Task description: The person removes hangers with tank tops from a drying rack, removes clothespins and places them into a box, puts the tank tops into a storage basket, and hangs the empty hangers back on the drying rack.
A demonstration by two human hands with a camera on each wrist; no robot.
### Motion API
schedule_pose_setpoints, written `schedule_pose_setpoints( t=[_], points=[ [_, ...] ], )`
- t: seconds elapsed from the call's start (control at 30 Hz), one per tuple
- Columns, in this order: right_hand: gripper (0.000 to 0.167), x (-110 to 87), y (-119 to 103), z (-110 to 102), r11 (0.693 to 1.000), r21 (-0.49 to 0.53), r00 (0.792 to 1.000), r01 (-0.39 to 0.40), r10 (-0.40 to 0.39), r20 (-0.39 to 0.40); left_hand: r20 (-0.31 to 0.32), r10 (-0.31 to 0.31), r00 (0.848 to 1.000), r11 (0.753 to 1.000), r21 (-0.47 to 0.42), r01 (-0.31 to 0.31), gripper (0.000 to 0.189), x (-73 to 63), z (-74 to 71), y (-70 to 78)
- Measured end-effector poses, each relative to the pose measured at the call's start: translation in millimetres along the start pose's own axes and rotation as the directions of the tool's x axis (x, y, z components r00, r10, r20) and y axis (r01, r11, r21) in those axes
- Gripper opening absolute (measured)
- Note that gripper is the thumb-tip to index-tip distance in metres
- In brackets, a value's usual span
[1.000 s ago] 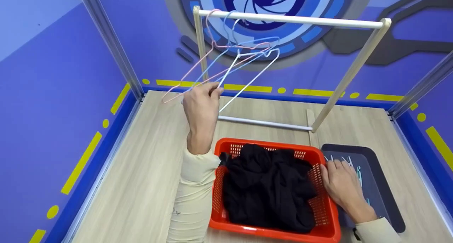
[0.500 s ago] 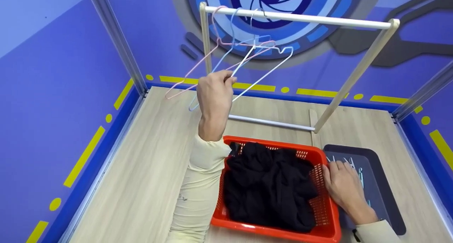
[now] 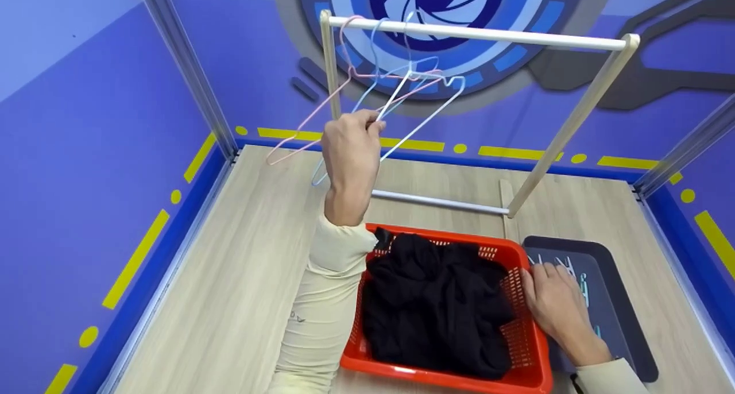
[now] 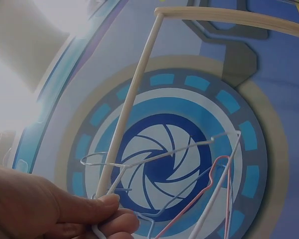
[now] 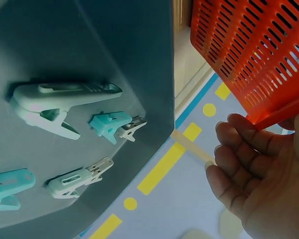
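In the head view my left hand (image 3: 351, 153) pinches the sloping side of a white wire hanger (image 3: 422, 122) between thumb and fingers. The hanger's hook reaches over the white top rod (image 3: 488, 34) of a wooden-sided rack. Left of it, a pink hanger (image 3: 322, 106) and a blue hanger (image 3: 374, 43) hang from the same rod. My right hand (image 3: 560, 302) rests against the right rim of a red perforated basket (image 3: 537, 348), its fingers relaxed in the right wrist view. A heap of black cloth (image 3: 436, 308) fills most of the basket.
Right of the basket lies a dark grey tray (image 3: 626, 308), partly under my right hand. Several clothes pegs, such as a pale green peg (image 5: 45, 107) and a turquoise peg (image 5: 10, 184), lie in it. Blue panels (image 3: 115, 124) enclose the wooden tabletop (image 3: 229, 256).
My left hand has moved right and slightly up with the white hanger. Its hook, lower by the rod one second ago, now stands over the rod's top. My right hand stays at the basket rim.
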State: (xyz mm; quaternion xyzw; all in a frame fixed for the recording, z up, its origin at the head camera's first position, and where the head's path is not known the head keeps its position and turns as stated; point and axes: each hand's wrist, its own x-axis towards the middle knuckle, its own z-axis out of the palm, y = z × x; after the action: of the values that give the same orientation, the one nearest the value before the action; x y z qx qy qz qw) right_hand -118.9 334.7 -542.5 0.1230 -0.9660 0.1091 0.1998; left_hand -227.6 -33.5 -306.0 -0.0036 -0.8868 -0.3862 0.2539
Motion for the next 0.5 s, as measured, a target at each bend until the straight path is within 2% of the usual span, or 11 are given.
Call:
schedule_pose_setpoints(
  t=[0.23,0.5],
  points=[
    [0.027,1.2,-0.3,0.1,0.999,0.012,0.998,-0.035,0.035,0.050,0.020,-0.024,1.000,1.000,0.021,0.023,0.021,1.5,0.6,1.2],
    [0.025,2.0,-2.2,2.4,0.999,0.042,0.999,-0.026,0.024,0.030,0.026,-0.024,0.999,0.999,0.031,0.023,0.020,1.5,3.7,-6.6]
  ],
)
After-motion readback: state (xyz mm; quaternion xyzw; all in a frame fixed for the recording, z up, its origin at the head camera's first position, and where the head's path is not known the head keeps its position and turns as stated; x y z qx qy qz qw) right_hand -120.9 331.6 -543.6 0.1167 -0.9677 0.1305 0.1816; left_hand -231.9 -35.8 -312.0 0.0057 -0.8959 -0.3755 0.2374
